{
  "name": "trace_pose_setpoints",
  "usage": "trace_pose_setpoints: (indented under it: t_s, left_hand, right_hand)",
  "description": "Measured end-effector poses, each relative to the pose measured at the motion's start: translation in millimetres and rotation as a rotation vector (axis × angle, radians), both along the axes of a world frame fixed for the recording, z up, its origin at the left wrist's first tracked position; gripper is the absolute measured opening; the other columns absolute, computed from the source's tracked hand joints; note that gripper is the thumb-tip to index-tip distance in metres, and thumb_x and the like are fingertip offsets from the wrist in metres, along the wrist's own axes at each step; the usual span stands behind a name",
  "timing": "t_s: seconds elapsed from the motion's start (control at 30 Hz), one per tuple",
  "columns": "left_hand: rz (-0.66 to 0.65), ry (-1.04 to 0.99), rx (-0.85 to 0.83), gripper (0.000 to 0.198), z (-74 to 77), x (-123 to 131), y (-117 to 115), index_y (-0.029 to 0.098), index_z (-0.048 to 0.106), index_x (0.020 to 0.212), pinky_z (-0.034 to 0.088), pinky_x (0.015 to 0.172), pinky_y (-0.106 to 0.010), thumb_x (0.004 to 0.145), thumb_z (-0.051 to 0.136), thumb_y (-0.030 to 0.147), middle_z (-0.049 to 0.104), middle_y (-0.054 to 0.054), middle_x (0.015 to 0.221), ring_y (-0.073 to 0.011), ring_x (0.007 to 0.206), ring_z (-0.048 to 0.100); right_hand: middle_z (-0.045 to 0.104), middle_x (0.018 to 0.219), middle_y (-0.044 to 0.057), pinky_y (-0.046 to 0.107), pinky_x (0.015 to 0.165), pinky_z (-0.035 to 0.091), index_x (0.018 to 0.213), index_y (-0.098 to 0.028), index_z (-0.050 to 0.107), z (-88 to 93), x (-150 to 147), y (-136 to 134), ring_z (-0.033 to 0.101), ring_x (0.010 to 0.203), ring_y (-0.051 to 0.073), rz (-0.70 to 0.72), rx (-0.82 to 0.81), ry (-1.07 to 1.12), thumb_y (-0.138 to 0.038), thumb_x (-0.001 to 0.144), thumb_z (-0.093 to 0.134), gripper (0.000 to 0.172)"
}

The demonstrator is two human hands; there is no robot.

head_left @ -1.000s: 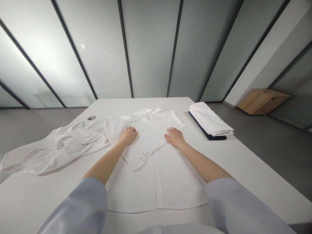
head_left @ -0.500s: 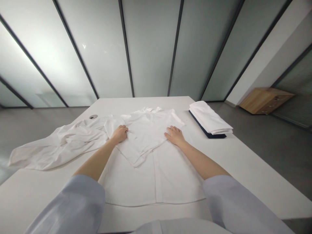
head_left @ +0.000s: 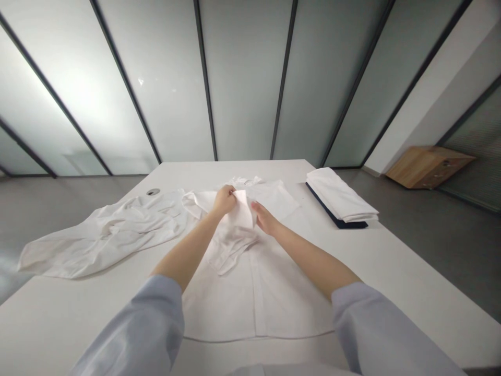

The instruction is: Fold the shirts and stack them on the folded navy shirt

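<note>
A white shirt lies spread on the white table, its collar at the far end and its hem toward me. My left hand is closed on a part of the shirt, probably its sleeve, lifted over the middle of the chest. My right hand pinches the right edge of this raised cloth, thumb up; its other fingers are partly hidden. Below both hands the cloth hangs in loose folds over the shirt's front.
A crumpled white garment spreads over the table's left side and past its edge. Folded white cloth lies on a dark folded piece at the right. A round cable hole is at the far left of the table. A wooden cabinet stands beyond.
Both hands were flat or resting on the shirt, wide apart. My left hand has come right with lifted cloth, and my right hand has moved left to meet it.
</note>
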State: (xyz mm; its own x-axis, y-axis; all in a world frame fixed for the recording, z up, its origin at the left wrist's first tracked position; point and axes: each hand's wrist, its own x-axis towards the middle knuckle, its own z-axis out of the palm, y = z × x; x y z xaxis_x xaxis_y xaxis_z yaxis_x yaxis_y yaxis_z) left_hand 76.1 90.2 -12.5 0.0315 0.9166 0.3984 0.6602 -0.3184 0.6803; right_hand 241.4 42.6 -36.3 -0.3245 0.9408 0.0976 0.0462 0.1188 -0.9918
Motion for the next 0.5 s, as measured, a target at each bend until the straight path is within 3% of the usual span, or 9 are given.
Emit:
trace_pose_setpoints:
  t_s: [0.1, 0.2, 0.33, 0.43, 0.5]
  left_hand:
    - [-0.223, 0.012, -0.123, 0.036, -10.2, 16, -6, 0.014, 0.064, 0.103, 0.049, 0.075, -0.031, 0.074, 0.043, 0.016, 0.068, -0.006, 0.087, -0.0179, 0.078, 0.062]
    - [-0.306, 0.045, -0.07, 0.046, -16.7, 5, -18, 0.016, 0.053, 0.126, 0.048, 0.085, -0.034, 0.081, 0.044, 0.024, 0.066, -0.009, 0.109, -0.0199, 0.095, 0.062]
    - [-0.253, 0.383, 0.165, 0.067, -21.4, -20, -36, 0.019, 0.045, 0.135, 0.03, 0.108, -0.046, 0.076, 0.061, 0.045, 0.044, -0.014, 0.143, -0.0309, 0.131, 0.039]
    - [-0.159, 0.595, 0.171, 0.094, -29.4, -32, -40, 0.02, 0.033, 0.144, 0.018, 0.113, -0.051, 0.066, 0.069, 0.058, 0.026, -0.015, 0.154, -0.0362, 0.141, 0.021]
    - [-0.032, 0.647, 0.129, 0.1, -37.1, -38, -37, 0.019, 0.026, 0.147, 0.015, 0.114, -0.051, 0.066, 0.07, 0.057, 0.019, -0.017, 0.156, -0.0367, 0.143, 0.015]
  right_hand:
    - [0.071, 0.08, 0.004, 0.033, 0.069, 0.053, 0.105, -0.018, 0.066, 9.5, -7, 2, 0.066, 0.075, 0.022, -0.099, -0.16, 0.137, -0.041, 0.078, 0.062, 0.036]
    - [0.07, 0.072, 0.004, 0.034, 0.068, 0.054, 0.1, -0.017, 0.066, 9.8, 16, 12, 0.067, 0.071, 0.023, -0.267, -0.249, 0.202, -0.033, 0.077, 0.057, 0.029]
    - [0.069, 0.069, 0.005, 0.035, 0.066, 0.055, 0.1, -0.017, 0.064, 6.2, 67, 29, 0.067, 0.069, 0.024, -0.377, -0.304, 0.15, -0.035, 0.079, 0.05, 0.031]
    - [0.068, 0.069, 0.007, 0.036, 0.065, 0.055, 0.102, -0.015, 0.062, 6.9, 94, 36, 0.066, 0.066, 0.024, -0.4, -0.299, 0.178, -0.037, 0.079, 0.05, 0.035]
    - [0.068, 0.072, 0.008, 0.036, 0.065, 0.055, 0.109, -0.013, 0.06, 8.5, 103, 37, 0.066, 0.066, 0.024, -0.436, -0.311, 0.203, -0.035, 0.079, 0.048, 0.039]
